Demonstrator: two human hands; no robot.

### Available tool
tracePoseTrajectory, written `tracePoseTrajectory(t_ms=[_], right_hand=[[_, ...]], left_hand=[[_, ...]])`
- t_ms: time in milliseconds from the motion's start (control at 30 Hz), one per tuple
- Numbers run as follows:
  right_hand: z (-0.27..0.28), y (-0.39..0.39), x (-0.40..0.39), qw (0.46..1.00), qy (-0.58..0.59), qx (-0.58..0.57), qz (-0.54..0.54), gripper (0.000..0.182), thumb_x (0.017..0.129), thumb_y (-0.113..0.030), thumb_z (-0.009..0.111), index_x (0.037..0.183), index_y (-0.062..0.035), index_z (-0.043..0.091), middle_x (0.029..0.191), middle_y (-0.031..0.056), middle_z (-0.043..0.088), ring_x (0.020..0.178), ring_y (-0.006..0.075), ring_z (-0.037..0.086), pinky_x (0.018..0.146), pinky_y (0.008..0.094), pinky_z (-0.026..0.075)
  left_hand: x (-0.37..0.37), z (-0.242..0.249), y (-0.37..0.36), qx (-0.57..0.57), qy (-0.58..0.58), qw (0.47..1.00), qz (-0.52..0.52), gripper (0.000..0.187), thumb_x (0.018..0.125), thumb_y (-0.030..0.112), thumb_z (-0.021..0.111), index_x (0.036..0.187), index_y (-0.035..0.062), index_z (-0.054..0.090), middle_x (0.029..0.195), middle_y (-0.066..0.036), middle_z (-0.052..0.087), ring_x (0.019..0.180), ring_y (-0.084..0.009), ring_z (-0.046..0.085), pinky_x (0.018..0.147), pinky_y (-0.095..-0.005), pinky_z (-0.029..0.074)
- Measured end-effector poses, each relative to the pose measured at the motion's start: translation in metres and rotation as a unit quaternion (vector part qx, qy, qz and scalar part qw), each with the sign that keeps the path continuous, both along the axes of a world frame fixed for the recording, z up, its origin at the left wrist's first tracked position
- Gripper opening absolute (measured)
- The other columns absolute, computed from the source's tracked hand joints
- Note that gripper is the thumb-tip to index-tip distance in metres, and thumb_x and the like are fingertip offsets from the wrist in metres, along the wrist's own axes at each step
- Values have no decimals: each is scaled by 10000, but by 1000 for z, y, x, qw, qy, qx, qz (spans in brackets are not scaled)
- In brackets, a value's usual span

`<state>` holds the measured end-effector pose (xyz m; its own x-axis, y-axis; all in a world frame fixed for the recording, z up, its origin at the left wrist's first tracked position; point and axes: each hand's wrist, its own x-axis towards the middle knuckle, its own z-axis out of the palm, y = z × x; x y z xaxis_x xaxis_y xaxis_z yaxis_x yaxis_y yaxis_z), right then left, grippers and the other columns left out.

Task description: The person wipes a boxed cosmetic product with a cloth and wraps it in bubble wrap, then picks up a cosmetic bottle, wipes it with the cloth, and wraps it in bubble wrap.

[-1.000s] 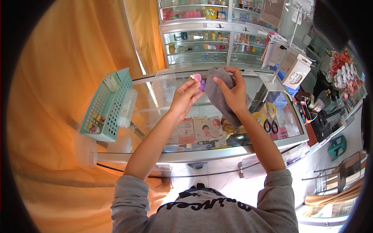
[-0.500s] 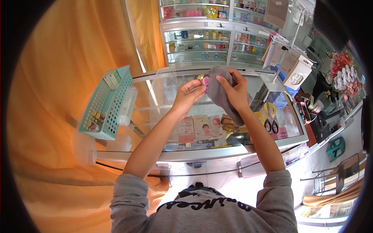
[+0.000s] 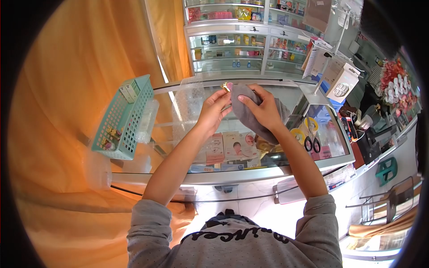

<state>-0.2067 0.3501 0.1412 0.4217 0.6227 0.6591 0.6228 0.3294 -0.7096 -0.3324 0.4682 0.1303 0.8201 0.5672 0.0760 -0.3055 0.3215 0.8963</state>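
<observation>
Above the glass counter, my left hand (image 3: 213, 110) is closed, its fingertips pinching a small pink item with a gold top (image 3: 229, 86). Its exact kind is too small to make out. My right hand (image 3: 264, 108) grips a folded grey cloth (image 3: 246, 107), thumb on the near side. The cloth's left edge presses against the pink item and covers part of it. Scissors with black handles (image 3: 312, 144) lie on the counter, right of my right forearm, beside a yellow tape roll (image 3: 310, 125).
A mint-green basket (image 3: 117, 155) on the left holds white-green boxes (image 3: 129, 91) and small gold-topped items (image 3: 110, 139). Bubble wrap (image 3: 183, 100) lies across the glass counter (image 3: 178, 178). White boxes (image 3: 342, 83) hang on a stand at the right. Stocked shelves (image 3: 228, 52) stand behind.
Both hands have shifted slightly left, the cloth and the gold-topped item with them. The cloth has turned a little and now covers more of the item.
</observation>
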Motion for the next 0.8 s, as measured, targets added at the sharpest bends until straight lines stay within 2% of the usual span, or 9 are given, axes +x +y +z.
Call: tracePoseTrajectory(t_ms=[233, 300, 367, 467, 533, 633, 667, 733, 800], right_hand=[[6, -1, -5, 993, 98, 60, -35, 309, 764, -148, 742, 1000, 3, 609, 872, 112, 664, 820, 143, 607, 754, 284, 476], [1, 1, -13, 991, -94, 75, -55, 338, 739, -138, 760, 1008, -2, 608, 897, 130, 666, 826, 187, 628, 761, 293, 482], [2, 0, -13, 992, -91, 59, -57, 348, 725, -128, 769, 1006, -1, 607, 904, 142, 665, 813, 212, 638, 749, 291, 488], [3, -2, -6, 997, -61, 38, -26, 323, 741, -118, 756, 1001, 3, 606, 904, 120, 670, 825, 183, 631, 754, 292, 487], [0, -1, 4, 999, 43, 25, -7, 295, 759, -107, 739, 999, 5, 608, 890, 90, 674, 827, 153, 619, 748, 291, 488], [6, -3, 10, 992, 104, 64, -10, 278, 776, -103, 722, 1004, 13, 611, 881, 80, 677, 820, 135, 609, 737, 287, 489], [4, -3, 7, 993, 103, 64, -8, 278, 776, -103, 722, 1004, 13, 611, 881, 80, 677, 820, 135, 609, 737, 287, 489], [-1, -3, 0, 998, -45, 37, -11, 281, 781, -113, 721, 1006, 19, 615, 870, 89, 678, 807, 141, 614, 730, 280, 490], [1, -3, 2, 999, -30, 14, -8, 297, 780, -127, 726, 1011, 22, 613, 879, 98, 677, 811, 141, 612, 733, 278, 490]], left_hand=[[0, 7, 1, -61, -23, 998, 18, 279, 924, 249, 583, 1098, 34, 546, 1046, -30, 580, 956, -114, 562, 924, -284, 482], [5, -5, 3, -81, 0, 997, -9, 312, 912, 272, 607, 1126, 59, 527, 1089, -33, 563, 1027, -128, 533, 905, -271, 463], [6, -11, 10, -70, 2, 997, -27, 308, 911, 279, 608, 1115, 63, 529, 1079, -30, 564, 1033, -130, 533, 918, -268, 459], [1, 2, 0, -89, 8, 995, -32, 296, 909, 286, 611, 1094, 68, 533, 1069, -24, 566, 1047, -128, 529, 932, -266, 452], [0, 8, -2, -116, 10, 993, -21, 289, 908, 286, 613, 1083, 70, 535, 1069, -22, 566, 1054, -124, 525, 934, -267, 449], [1, 6, 0, -118, -12, 993, -12, 271, 926, 279, 583, 1091, 64, 557, 1023, -15, 586, 947, -106, 562, 868, -281, 487], [3, 4, -2, -86, -7, 996, -10, 247, 927, 265, 582, 1086, 76, 566, 1024, -7, 588, 951, -102, 564, 864, -279, 487], [2, 1, -2, -52, -4, 999, -7, 223, 929, 252, 581, 1080, 89, 574, 1025, 1, 591, 954, -97, 566, 861, -277, 487], [-1, -2, -1, 33, 24, 998, -41, 224, 931, 230, 578, 1111, 97, 571, 1039, 11, 594, 957, -88, 566, 865, -278, 487]])
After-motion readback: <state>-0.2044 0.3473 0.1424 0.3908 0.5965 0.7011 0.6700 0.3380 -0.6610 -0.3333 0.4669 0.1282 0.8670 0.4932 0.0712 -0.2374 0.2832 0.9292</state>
